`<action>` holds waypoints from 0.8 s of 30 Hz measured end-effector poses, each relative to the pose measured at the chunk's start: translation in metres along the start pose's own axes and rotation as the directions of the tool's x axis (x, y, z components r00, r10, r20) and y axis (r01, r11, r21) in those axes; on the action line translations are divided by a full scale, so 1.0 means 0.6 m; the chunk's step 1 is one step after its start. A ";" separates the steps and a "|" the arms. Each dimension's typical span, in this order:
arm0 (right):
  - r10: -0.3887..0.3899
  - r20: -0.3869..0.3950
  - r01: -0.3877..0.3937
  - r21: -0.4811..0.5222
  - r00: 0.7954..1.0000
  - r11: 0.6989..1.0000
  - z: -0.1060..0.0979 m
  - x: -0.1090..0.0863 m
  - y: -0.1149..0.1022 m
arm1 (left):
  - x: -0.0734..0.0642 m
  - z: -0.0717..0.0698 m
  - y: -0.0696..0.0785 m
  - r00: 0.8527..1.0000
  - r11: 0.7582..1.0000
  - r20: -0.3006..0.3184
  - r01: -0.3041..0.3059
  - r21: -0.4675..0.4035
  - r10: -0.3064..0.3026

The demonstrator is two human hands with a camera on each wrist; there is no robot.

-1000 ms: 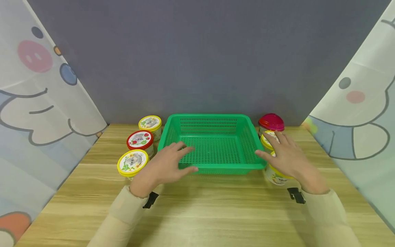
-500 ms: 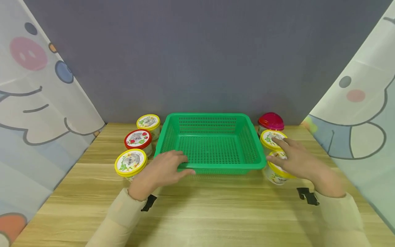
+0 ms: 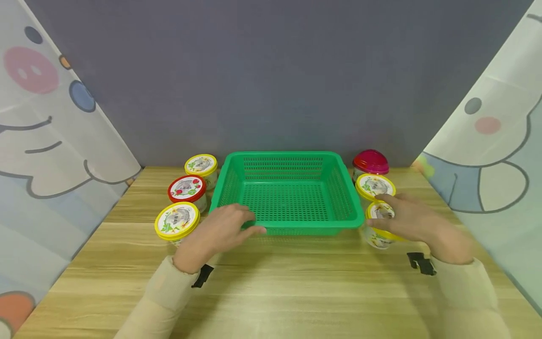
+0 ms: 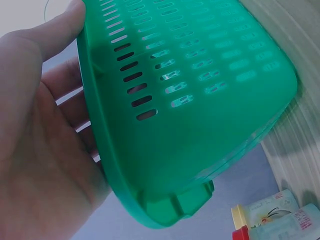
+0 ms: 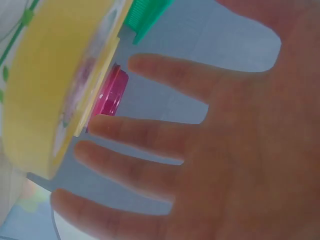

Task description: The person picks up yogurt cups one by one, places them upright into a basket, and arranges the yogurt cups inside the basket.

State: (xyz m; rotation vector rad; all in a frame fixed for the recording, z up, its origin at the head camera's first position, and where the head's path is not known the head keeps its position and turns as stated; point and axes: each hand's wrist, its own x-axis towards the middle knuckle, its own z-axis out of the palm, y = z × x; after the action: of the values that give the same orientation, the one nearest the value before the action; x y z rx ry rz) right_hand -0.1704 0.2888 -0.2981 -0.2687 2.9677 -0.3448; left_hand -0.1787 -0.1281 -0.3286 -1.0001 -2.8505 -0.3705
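In the head view, my left hand [image 3: 218, 230] is at the near left corner of a green slotted plastic basket [image 3: 292, 224]. The left wrist view shows its fingers behind the basket wall [image 4: 165, 150] and the thumb at the rim, gripping it. My right hand [image 3: 412, 220] hovers over the nearest right-hand tub [image 3: 376, 239], which has a yellow lid and partly disappears under the hand. Seen from the right wrist, the fingers spread straight just beside that yellow lid [image 5: 55, 85]; contact cannot be told.
Left of the basket stand a yellow-lidded tub [image 3: 177, 221], a red-lidded tub [image 3: 187, 188] and another yellow-lidded tub [image 3: 201, 165]. At right, behind the nearest tub, are a yellow-lidded tub [image 3: 374, 184] and one with a domed magenta lid [image 3: 371, 161]. A grey wall [image 3: 271, 80] bounds the wooden table [image 3: 288, 292].
My left hand has come down onto the basket's near left rim, its fingers bending over it. The right hand has shifted rightward and lowered toward the nearest tub. The basket and tubs keep their places.
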 end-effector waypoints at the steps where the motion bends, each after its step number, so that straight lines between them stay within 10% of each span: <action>1: 0.004 0.005 -0.004 -0.005 1.000 1.000 0.000 0.000 -0.001 | 0.000 0.000 0.000 1.000 1.000 -0.001 0.000 0.000 0.000; 24: 0.035 0.044 -0.033 -0.050 0.998 0.998 0.017 0.022 0.000 | -0.002 -0.001 0.000 1.000 0.999 -0.002 -0.006 0.038 0.006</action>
State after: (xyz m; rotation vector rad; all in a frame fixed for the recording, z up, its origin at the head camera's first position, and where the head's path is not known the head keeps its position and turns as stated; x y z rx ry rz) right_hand -0.1816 0.2842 -0.3097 -0.2285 2.9361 -0.2583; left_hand -0.1777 -0.1287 -0.3284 -1.0002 -2.8407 -0.3155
